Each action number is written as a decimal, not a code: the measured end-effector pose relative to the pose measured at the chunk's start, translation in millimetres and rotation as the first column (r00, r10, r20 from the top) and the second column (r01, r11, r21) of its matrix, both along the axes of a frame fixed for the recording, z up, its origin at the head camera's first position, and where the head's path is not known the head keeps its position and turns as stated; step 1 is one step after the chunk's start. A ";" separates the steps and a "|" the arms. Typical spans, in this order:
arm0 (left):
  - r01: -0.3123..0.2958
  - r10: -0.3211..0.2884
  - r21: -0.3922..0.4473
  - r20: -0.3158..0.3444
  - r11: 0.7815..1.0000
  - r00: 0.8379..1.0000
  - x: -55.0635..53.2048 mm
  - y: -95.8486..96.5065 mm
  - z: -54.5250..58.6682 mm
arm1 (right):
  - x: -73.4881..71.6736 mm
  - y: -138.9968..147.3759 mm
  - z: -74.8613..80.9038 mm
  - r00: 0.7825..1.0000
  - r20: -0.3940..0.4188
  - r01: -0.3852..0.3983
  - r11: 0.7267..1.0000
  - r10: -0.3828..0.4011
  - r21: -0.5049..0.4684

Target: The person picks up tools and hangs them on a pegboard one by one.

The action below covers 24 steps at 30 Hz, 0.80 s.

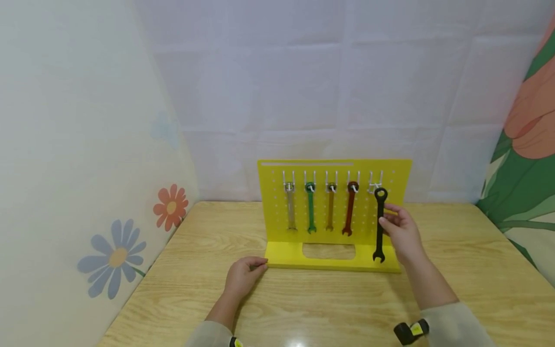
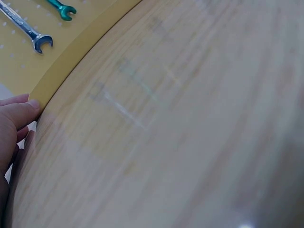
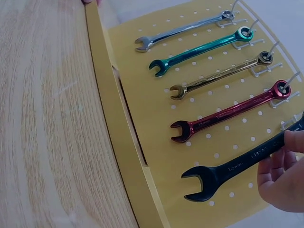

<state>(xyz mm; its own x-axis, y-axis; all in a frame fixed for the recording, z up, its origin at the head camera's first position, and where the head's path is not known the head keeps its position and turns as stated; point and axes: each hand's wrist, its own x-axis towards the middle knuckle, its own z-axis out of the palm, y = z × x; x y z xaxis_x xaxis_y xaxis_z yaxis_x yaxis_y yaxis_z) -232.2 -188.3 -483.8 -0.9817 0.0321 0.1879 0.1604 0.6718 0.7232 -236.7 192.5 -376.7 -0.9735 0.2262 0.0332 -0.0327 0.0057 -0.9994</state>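
My right hand point(image 1: 404, 233) pinches a black combination wrench point(image 1: 379, 243) by the upper part of its handle, ring end up and open end down. The wrench hangs in front of the rightmost white hook point(image 1: 375, 183) on a yellow pegboard stand point(image 1: 277, 212); its ring overlaps the lower part of that hook in the head view. At the front left corner of the stand's base, my left hand point(image 1: 244, 278) grips the edge between thumb and fingers. In the right wrist view, the black open jaw lies close over the pegboard, beside a red wrench point(image 3: 228, 111).
Silver point(image 1: 291, 209), green point(image 1: 310, 209) and gold point(image 1: 331, 209) wrenches hang on hooks, left of the red one. A cutout point(image 1: 328, 251) runs through the stand's base. The stand is on a wood-grain table point(image 1: 303, 303), with a white cloth point(image 1: 277, 86) behind.
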 end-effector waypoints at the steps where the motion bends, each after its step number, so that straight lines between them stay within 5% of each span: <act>1: 0.002 -0.002 0.002 -0.003 1.000 1.000 0.0 -0.1 -0.2 | -0.7 -0.4 -0.1 1.000 0.003 0.002 1.000 -0.002 -0.001; 24: 0.007 -0.007 -0.006 -0.009 1.000 1.000 -0.5 -1.4 -2.5 | -23.2 -4.2 -5.1 0.999 0.017 0.044 0.999 -0.044 -0.029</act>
<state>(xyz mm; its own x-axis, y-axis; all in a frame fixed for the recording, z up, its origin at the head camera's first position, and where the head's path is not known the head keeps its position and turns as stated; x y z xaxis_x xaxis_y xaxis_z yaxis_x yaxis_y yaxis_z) -232.7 -189.7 -486.3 -0.9797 0.0401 0.1966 0.1717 0.6750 0.7176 -259.9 188.2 -381.8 -0.9630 0.2693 0.0103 -0.0170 -0.0225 -0.9996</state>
